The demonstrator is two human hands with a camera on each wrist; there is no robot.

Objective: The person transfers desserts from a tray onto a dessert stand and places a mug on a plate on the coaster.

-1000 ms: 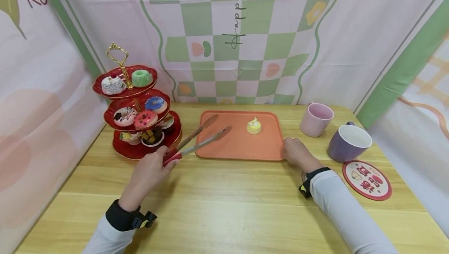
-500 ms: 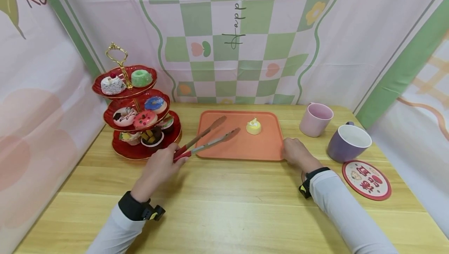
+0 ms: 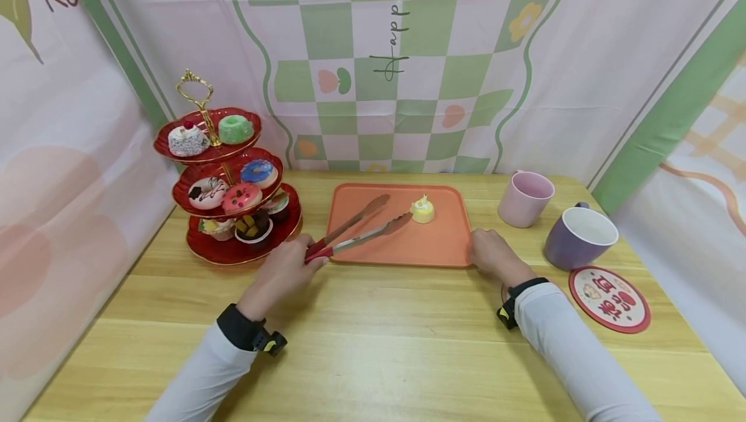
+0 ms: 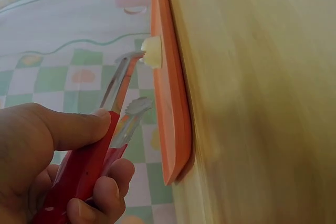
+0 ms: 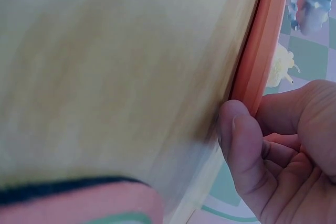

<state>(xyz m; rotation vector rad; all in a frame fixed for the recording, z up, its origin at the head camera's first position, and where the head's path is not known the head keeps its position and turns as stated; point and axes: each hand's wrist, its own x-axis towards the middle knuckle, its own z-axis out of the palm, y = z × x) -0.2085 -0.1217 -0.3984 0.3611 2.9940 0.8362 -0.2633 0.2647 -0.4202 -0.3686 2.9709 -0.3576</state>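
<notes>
My left hand [image 3: 285,268] grips the red handles of metal tongs [image 3: 368,235]. Their arms are spread and reach over the left half of an orange tray [image 3: 419,250]. A small yellow cake [image 3: 422,210] with a white top sits on the tray, the nearer tong tip right beside it in the head view. In the left wrist view, one tip overlaps the cake [image 4: 152,52], while the other tip is apart from it. At the tray's front right corner, my right hand [image 3: 495,255] pinches the rim; the right wrist view shows the fingers [image 5: 241,137] on that edge.
To the left rises a three-tier red stand [image 3: 215,250] bearing several cakes and doughnuts. Right of the tray are a pink mug [image 3: 520,205], a purple mug [image 3: 574,241] and a round coaster [image 3: 610,299]. A patterned cloth [image 3: 402,85] hangs behind the table.
My left hand has moved right and slightly forward with the tongs, bringing their tips from the tray's left side up to the cake. The right hand and tray have stayed put.
</notes>
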